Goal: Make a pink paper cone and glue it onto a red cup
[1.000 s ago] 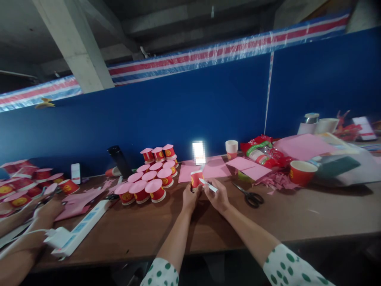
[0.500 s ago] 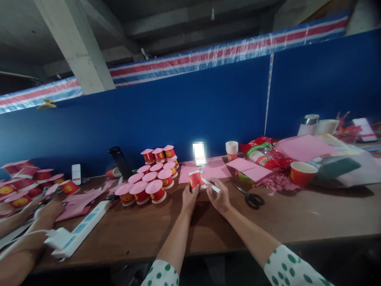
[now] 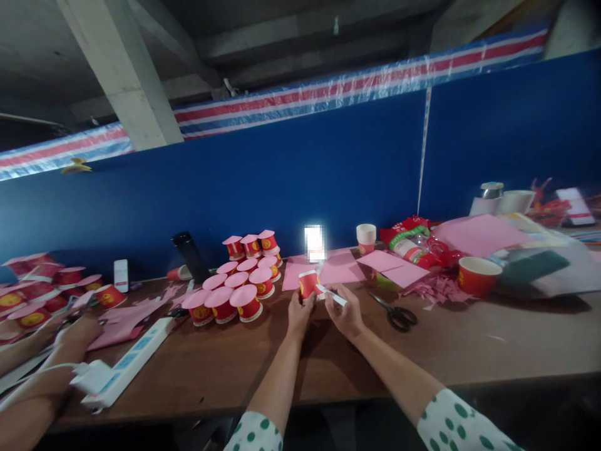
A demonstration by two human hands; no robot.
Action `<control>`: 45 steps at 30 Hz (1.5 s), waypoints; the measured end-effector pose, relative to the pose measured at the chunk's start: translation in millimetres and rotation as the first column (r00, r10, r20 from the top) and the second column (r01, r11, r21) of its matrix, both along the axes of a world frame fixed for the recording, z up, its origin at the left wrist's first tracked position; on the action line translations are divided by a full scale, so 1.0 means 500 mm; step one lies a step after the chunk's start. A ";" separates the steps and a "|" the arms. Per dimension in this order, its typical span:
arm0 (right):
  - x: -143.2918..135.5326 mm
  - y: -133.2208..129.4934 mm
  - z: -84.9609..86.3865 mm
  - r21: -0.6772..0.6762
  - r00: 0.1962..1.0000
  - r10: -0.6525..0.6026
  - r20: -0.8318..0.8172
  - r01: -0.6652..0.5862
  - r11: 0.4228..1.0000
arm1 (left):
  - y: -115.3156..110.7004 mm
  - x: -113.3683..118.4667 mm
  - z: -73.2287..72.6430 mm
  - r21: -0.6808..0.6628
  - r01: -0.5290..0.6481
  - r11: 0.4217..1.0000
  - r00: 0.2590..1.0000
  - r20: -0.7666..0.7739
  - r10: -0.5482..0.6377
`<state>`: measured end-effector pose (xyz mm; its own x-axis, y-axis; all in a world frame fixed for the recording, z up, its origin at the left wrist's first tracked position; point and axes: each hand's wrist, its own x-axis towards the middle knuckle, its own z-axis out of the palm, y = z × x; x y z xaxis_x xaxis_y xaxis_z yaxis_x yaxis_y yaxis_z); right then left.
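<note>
My left hand (image 3: 299,315) is closed around the lower part of a small red paper cup (image 3: 308,284) with a pale rim, held above the brown table (image 3: 263,376). My right hand (image 3: 346,312) grips a slim white stick-like tool (image 3: 334,296), its tip close to the cup's right side; whether it touches cannot be made out. Behind them lies a pink paper sheet (image 3: 345,266) with a bright, pixelated object (image 3: 315,243) standing over it. Left of my hands stand several red cups with pink tops (image 3: 245,296). Black scissors (image 3: 399,316) lie to the right.
At the left, another person's hands (image 3: 79,331) are near pink paper and more red cups. A white power strip (image 3: 134,363) and black bottle (image 3: 188,255) stand nearer. Rightward are a cup (image 3: 477,275), shredded pink paper (image 3: 439,288) and bags. A blue partition (image 3: 300,175) rises behind.
The tool in my right hand is tilted slightly differently by the cup. My left hand still holds the cup in almost the same place.
</note>
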<state>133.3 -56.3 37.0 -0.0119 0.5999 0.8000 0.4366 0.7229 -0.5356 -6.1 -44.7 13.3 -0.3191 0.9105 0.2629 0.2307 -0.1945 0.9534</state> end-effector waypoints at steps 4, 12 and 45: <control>0.000 0.000 -0.001 -0.002 1.000 0.003 0.011 -0.003 1.000 | -0.002 0.002 0.003 -0.011 0.002 1.000 1.000 0.015 -0.002; 0.000 0.002 -0.004 -0.008 1.000 0.005 0.016 -0.005 1.000 | -0.008 0.006 0.011 -0.012 0.020 1.000 1.000 0.010 -0.019; 0.001 0.012 -0.013 -0.002 1.000 -0.010 -0.013 0.010 1.000 | -0.017 0.014 0.016 -0.051 0.040 0.998 0.997 0.068 -0.037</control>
<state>133.9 -50.1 30.7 0.0045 0.6015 0.7988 0.4370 0.7174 -0.5427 0.7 -53.4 21.1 -0.2988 0.9345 0.1936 0.1597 -0.1510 0.9755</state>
